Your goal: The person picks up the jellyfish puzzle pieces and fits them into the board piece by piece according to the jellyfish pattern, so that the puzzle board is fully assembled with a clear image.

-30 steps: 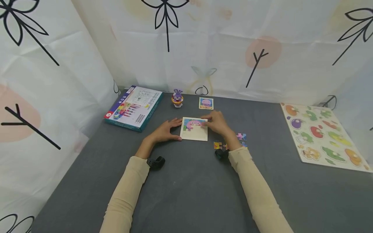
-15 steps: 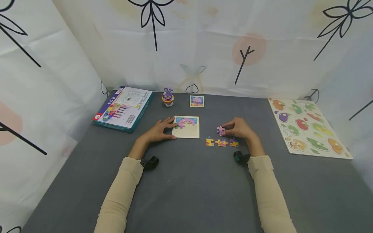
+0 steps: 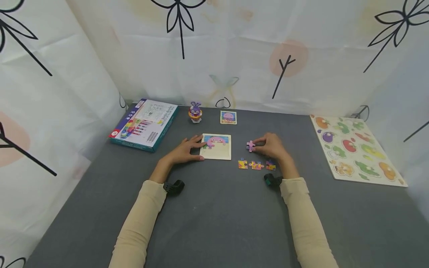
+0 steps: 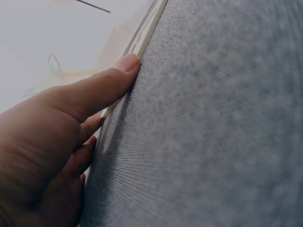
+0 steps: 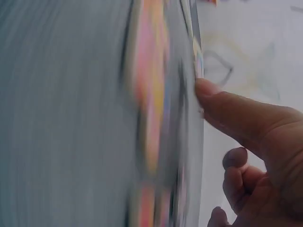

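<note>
My left hand (image 3: 183,152) rests at the left side of a small framed jigsaw puzzle (image 3: 219,153), its fingers extended and spread from the thumb. In the left wrist view, the thumb (image 4: 127,63) touches the side edge of the puzzle board (image 4: 147,35). The puzzle's upper part shows a pink character; its lower part is bare and cream-coloured. To the right of the board, my right hand (image 3: 273,146) pinches a pink puzzle piece (image 3: 250,146) between thumb and fingers. Below that hand lie several loose puzzle pieces (image 3: 256,165), blurred in the right wrist view.
A small picture card (image 3: 228,117) lies behind the puzzle, with a purple rabbit figurine (image 3: 195,112) left of it. A flat boxed set (image 3: 144,124) sits at the back left. At the right lies a large vegetable board (image 3: 358,150). Patterned cloth hangs behind the grey table (image 3: 207,223).
My right hand has left the puzzle board, gone right to the loose pieces and picked up a pink piece, now slightly nearer the board. My left hand has stayed at the board.
</note>
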Action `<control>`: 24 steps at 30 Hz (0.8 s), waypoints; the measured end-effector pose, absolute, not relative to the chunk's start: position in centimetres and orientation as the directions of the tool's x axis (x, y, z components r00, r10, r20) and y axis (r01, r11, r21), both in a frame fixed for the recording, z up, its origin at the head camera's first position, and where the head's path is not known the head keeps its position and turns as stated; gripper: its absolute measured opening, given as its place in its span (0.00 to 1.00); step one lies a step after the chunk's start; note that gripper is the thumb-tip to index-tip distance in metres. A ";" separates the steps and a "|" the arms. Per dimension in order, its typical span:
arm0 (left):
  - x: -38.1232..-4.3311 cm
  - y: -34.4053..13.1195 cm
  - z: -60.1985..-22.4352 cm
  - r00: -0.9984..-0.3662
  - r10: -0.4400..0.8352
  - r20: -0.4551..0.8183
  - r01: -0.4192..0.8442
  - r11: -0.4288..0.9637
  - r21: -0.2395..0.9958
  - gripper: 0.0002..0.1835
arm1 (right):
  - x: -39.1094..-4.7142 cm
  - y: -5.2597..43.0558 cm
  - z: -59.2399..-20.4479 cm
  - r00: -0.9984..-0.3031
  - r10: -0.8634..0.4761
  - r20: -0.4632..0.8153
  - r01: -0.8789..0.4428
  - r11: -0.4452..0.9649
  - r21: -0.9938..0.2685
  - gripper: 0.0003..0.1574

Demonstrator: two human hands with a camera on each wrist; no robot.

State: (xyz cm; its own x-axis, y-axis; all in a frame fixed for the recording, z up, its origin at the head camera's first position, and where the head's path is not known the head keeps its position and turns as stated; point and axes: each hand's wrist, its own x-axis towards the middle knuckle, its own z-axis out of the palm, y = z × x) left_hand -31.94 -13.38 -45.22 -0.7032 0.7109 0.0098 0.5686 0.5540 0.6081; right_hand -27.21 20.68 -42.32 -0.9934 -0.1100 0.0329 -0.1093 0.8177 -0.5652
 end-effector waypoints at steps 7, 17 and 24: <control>-31.9 -13.4 -45.5 -0.701 0.713 0.011 0.579 0.560 0.593 0.37 | -28.9 14.0 -42.6 -0.978 -0.184 0.096 -0.205 0.778 -0.594 0.18; -31.9 -13.4 -45.4 -0.697 0.717 0.019 0.582 0.550 0.599 0.36 | -30.0 10.1 -42.8 -0.986 -0.158 0.046 -0.156 0.809 -0.567 0.20; -32.0 -13.4 -45.5 -0.701 0.712 0.019 0.575 0.550 0.606 0.36 | -30.1 9.8 -42.8 -0.981 -0.185 0.055 -0.184 0.814 -0.551 0.28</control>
State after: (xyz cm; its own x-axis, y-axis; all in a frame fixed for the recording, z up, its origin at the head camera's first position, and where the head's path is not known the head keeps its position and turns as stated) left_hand -32.00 -13.36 -45.51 -0.7015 0.7124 0.0192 0.5751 0.5499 0.6057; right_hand -30.10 9.81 -42.79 -0.9812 -0.1851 0.0552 -0.1845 0.8136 -0.5513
